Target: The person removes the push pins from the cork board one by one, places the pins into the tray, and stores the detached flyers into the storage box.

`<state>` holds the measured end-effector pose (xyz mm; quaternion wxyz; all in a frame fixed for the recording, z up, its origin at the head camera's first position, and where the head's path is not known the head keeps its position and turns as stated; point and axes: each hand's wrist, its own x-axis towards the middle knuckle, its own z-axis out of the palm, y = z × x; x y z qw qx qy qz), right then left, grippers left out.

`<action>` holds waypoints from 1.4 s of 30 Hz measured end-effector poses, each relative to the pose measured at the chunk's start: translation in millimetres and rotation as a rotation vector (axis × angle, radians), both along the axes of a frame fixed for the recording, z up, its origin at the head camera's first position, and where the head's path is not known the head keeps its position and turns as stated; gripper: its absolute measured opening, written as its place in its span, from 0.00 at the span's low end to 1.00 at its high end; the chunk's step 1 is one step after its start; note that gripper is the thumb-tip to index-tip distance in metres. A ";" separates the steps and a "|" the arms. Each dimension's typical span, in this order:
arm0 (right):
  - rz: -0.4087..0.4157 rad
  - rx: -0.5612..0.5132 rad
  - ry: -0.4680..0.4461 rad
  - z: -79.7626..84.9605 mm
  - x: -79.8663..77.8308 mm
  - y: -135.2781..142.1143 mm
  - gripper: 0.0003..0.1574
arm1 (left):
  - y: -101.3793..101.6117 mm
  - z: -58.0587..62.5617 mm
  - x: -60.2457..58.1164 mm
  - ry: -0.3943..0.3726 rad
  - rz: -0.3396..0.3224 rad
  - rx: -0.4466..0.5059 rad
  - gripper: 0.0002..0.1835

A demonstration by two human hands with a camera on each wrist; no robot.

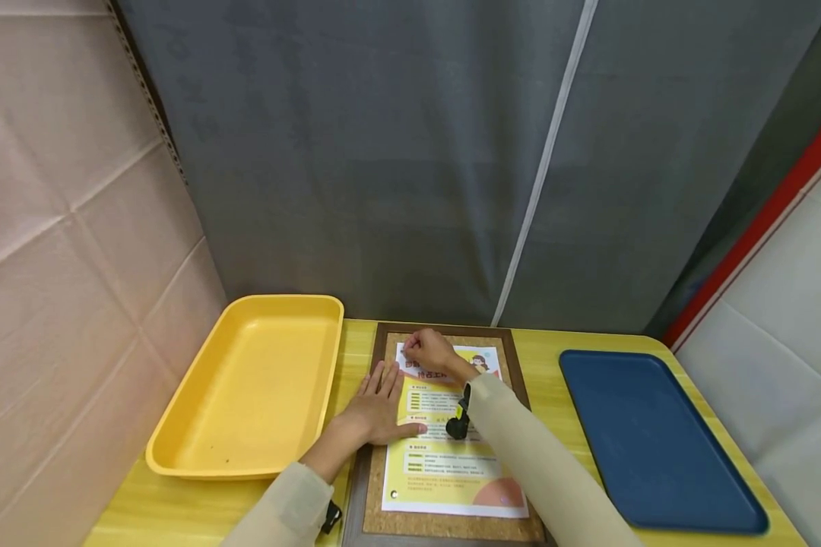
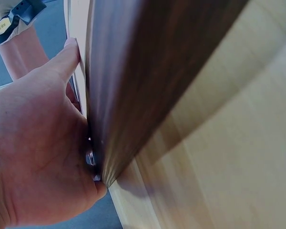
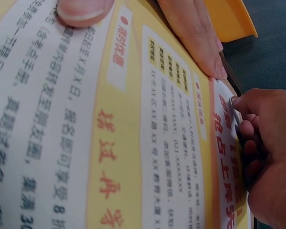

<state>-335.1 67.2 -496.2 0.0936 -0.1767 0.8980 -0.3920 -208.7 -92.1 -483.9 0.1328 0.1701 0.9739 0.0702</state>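
A yellow-and-white printed poster [image 1: 445, 463] lies on a cork board [image 1: 410, 523] with a dark wooden frame [image 1: 516, 365]. My left hand [image 1: 379, 410] rests flat across the poster's left edge and the board, fingers spread; the left wrist view shows the palm [image 2: 38, 143] beside the frame's side. At the poster's upper left corner, my right hand [image 1: 431, 351] has its fingers curled. In the right wrist view, the thumb and fingers [image 3: 250, 129] seem to pinch a small thumbtack, mostly hidden. A small round tack [image 1: 393, 494] sits in the lower left corner, another [image 1: 504, 500] at lower right.
To the left stands a deep yellow tray [image 1: 246, 380]. A shallow dark blue tray [image 1: 664, 441] lies on the right. Both are on a yellow wood-grain table [image 1: 547, 365], with a grey curtain [image 1: 383, 152] behind and pale walls at the sides.
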 end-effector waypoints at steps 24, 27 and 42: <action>0.086 -0.125 -0.047 6.0 -1.7 31.3 0.07 | 5.1 1.3 -3.4 -0.009 0.000 0.008 0.61; 0.094 -0.115 -0.057 8.8 0.4 37.6 0.08 | 5.0 1.3 -3.5 -0.006 -0.001 0.006 0.61; 0.139 -0.091 -0.096 38.5 13.2 71.7 0.10 | 7.0 2.3 -1.2 0.000 -0.006 0.032 0.61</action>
